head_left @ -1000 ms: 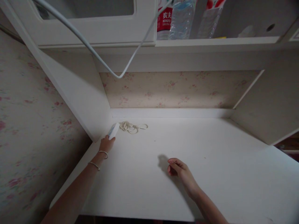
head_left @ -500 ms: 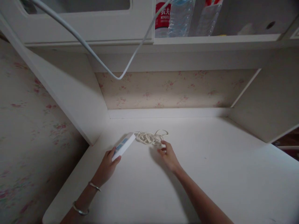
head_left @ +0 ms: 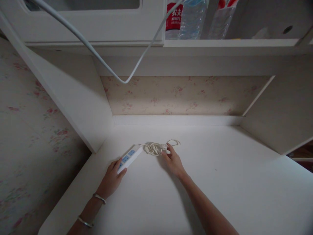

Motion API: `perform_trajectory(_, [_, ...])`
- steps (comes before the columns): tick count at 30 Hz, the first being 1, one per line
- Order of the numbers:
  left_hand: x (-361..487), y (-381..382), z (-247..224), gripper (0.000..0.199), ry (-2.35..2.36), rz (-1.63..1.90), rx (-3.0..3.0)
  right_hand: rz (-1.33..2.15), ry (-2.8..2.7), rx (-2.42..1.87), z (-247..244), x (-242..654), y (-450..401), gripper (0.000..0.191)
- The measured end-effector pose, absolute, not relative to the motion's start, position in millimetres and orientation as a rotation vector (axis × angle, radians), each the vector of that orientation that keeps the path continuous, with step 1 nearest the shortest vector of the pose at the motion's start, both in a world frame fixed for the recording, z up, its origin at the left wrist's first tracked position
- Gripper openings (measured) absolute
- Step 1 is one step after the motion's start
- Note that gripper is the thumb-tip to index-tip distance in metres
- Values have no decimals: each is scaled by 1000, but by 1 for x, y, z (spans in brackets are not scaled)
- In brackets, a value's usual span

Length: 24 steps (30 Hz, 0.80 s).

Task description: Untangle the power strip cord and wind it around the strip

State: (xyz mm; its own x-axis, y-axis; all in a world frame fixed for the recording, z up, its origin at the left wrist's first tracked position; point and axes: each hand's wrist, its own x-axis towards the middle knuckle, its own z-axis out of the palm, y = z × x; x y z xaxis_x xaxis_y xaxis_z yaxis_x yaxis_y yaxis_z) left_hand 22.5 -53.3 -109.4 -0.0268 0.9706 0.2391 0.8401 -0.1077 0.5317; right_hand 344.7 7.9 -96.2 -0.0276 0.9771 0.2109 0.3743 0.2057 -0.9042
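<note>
In the head view, we see a white worktop [head_left: 151,199] set into a cabinet, floral wallpaper [head_left: 176,94] behind it, 3 plastic bottles [head_left: 192,21] on the shelf [head_left: 232,43] above, and a pale cable [head_left: 97,55] dipping across the upper left.

We judge the step in hand to be handling a power strip [head_left: 130,157] together with its cord [head_left: 153,149]. The left hand [head_left: 112,178] has its grip clasped around the strip's near end, fingers over the top and thumb along the side. The right hand [head_left: 175,163] keeps a narrow grip at what looks like the plug [head_left: 164,148]; we cannot tell whether the fingertips are pinching it or only touching it. As we judge it, the next move calls for a sure hold there and care with the loose loops.

The strip lies slantwise on the left part of the worktop, its far end meeting the cord. Its body is white, with 3 blue socket panels showing, the nearest partly covered by fingers. The cream cord is bunched in a tangle between the hands, 1 loop straying beyond the right fingertips.
</note>
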Motion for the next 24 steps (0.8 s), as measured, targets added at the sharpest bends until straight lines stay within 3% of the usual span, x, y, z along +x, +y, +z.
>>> perform_trajectory(6, [51, -50, -89, 35, 2051, 990, 2245, 668, -1629, -1240, -96, 341, 18, 41])
perform_trajectory(11, [136, -45, -60, 28, 1733, 1180, 2184, 639, -1691, -1145, -91, 353, 5, 35])
perform_trajectory(19, [196, -7, -90, 35, 1518, 1245, 2034, 484, -1759, -1105, -93, 378, -19, 33])
perform_trajectory(24, [189, -4, -92, 22, 1494, 1201, 1970, 448, -1824, -1061, -86, 374, -28, 36])
